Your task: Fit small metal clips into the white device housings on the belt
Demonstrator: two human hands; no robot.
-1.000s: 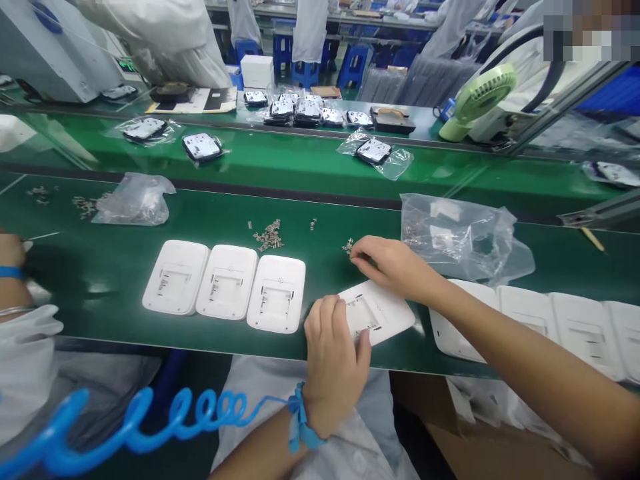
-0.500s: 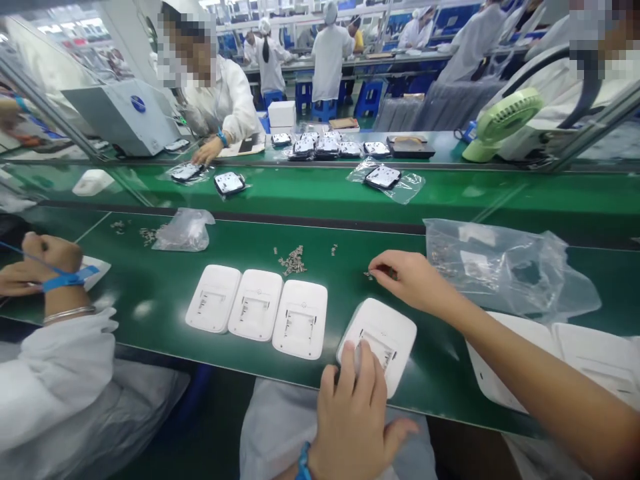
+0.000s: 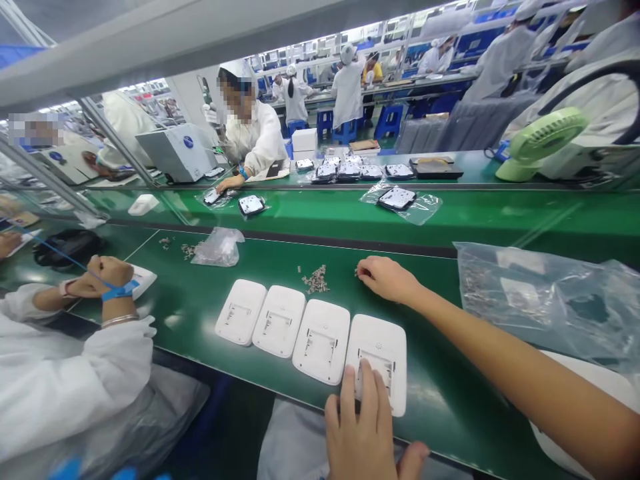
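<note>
1. I've got left hand loosely spread, fingers on right-end case of row, at surface's front edge.
2. Right hand pinched toward back edge; can't make out whether it grips anything.
3. Metal bits piled behind row.

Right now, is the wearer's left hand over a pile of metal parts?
No, the left hand is over the rightmost white casing in the row of four.
</note>
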